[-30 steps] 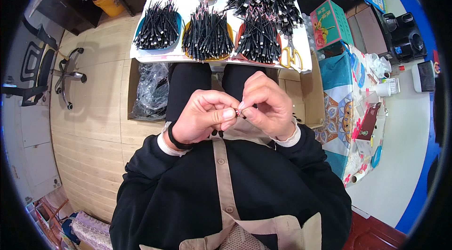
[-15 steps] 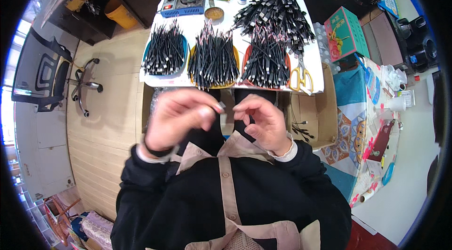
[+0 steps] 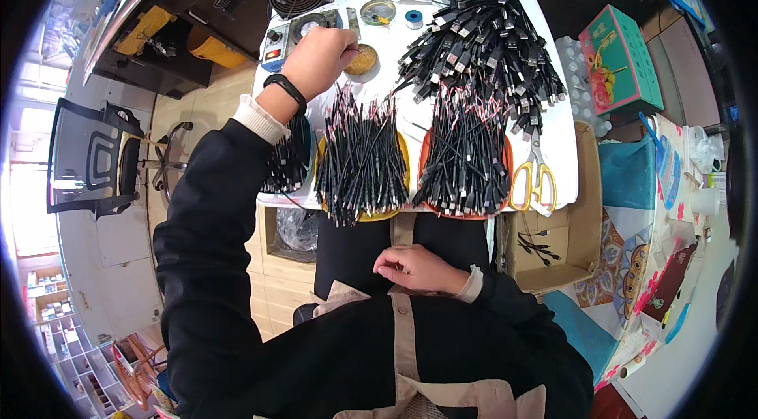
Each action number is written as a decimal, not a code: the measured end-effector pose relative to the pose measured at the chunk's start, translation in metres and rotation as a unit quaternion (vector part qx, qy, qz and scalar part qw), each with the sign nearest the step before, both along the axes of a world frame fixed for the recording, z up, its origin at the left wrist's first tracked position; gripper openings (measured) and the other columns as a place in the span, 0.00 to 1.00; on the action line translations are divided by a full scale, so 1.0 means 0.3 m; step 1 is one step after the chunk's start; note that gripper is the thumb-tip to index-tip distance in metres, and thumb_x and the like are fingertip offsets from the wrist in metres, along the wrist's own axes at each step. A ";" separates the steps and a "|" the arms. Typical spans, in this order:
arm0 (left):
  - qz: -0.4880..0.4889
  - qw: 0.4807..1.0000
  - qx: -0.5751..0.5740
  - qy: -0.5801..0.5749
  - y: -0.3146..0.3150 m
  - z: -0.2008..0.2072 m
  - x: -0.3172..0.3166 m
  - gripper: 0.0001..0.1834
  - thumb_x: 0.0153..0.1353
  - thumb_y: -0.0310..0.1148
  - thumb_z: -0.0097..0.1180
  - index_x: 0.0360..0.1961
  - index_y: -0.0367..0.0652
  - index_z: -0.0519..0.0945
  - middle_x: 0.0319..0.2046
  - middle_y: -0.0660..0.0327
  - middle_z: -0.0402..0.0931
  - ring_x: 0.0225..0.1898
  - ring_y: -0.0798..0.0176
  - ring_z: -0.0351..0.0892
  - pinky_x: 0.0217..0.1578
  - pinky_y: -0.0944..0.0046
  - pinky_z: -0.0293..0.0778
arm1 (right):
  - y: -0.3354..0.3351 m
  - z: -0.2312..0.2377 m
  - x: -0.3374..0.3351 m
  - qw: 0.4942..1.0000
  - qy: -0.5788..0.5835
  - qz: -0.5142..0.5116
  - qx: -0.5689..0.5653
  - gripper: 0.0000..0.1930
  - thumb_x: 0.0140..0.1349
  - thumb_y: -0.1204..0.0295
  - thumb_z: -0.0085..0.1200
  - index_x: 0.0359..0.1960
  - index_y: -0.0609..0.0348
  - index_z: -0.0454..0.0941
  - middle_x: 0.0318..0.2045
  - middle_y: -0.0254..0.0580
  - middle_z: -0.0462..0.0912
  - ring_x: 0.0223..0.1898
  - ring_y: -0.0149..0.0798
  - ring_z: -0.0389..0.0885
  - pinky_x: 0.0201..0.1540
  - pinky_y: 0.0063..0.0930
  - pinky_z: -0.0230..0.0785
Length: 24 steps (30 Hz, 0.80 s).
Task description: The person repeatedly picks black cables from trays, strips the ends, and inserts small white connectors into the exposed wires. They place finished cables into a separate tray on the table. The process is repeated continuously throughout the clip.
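**Left hand (image 3: 322,58) over the boxy blue-and-grey burner unit (image 3: 284,34), round amber-filled tin (image 3: 362,62) at its three o'clock**

Seen from the person, the white rectangular surface (image 3: 563,174) spreads at twelve o'clock. At one o'clock on it lies a thick sheaf of black cables with flat metal plugs (image 3: 482,44). Along the near edge sit three heaps of short black cables with pink-and-white wire ends (image 3: 362,158); the leftmost is partly hidden by the left forearm.

The burner unit stands at eleven o'clock, its long axis running roughly from nine to three. It shows a dark round top, a black knob and a red switch, with one corner covered by the left hand. That hand, at the end of an arm stretched toward one o'clock, is much the nearer to unit and tin. Its fingers are bunched narrow, pointing to three o'clock; whether they pinch anything cannot be told.

The right hand (image 3: 422,269) rests near the lap, well apart, loosely curled, with nothing visible in it.

Smallest of these, the tin is shallow and pale-walled, its filling yellow-brown and uneven, just beside the left fingertips; contact cannot be judged.
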<state>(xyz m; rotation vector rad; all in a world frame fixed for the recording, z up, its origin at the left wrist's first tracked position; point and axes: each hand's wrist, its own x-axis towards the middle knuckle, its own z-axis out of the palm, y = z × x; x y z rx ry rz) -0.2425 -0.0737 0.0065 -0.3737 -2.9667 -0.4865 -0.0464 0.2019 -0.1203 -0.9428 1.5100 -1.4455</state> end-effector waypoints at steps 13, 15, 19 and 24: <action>0.022 0.999 0.005 -0.030 -0.022 -0.131 -0.113 0.06 0.55 0.28 0.61 0.31 0.36 0.82 0.26 0.45 0.80 0.32 0.42 0.81 0.37 0.52 0.77 | -0.001 -0.003 -0.040 0.998 -0.030 0.050 0.016 0.08 0.66 0.70 0.51 0.39 0.62 0.77 0.31 0.40 0.80 0.35 0.40 0.80 0.40 0.33 0.71; 0.017 1.000 -0.005 -0.023 -0.019 -0.132 -0.115 0.06 0.55 0.28 0.61 0.30 0.36 0.82 0.26 0.45 0.80 0.32 0.42 0.81 0.37 0.52 0.77 | 0.000 -0.006 -0.039 0.998 -0.031 0.053 0.014 0.08 0.66 0.69 0.51 0.39 0.62 0.76 0.31 0.40 0.80 0.35 0.40 0.80 0.40 0.33 0.71; 0.026 0.999 -0.010 -0.019 -0.017 -0.139 -0.116 0.06 0.54 0.28 0.61 0.30 0.36 0.82 0.26 0.46 0.80 0.31 0.43 0.82 0.36 0.53 0.78 | -0.002 -0.014 -0.034 0.998 -0.029 0.046 0.004 0.08 0.66 0.69 0.51 0.38 0.62 0.76 0.31 0.41 0.80 0.35 0.41 0.80 0.40 0.33 0.71; 0.049 0.999 0.012 -0.001 -0.006 -0.153 -0.112 0.07 0.53 0.29 0.62 0.29 0.35 0.82 0.26 0.46 0.81 0.31 0.44 0.82 0.36 0.54 0.78 | 0.001 -0.006 -0.031 0.998 -0.046 0.045 0.004 0.08 0.66 0.70 0.51 0.39 0.62 0.77 0.31 0.40 0.81 0.34 0.37 0.80 0.38 0.31 0.72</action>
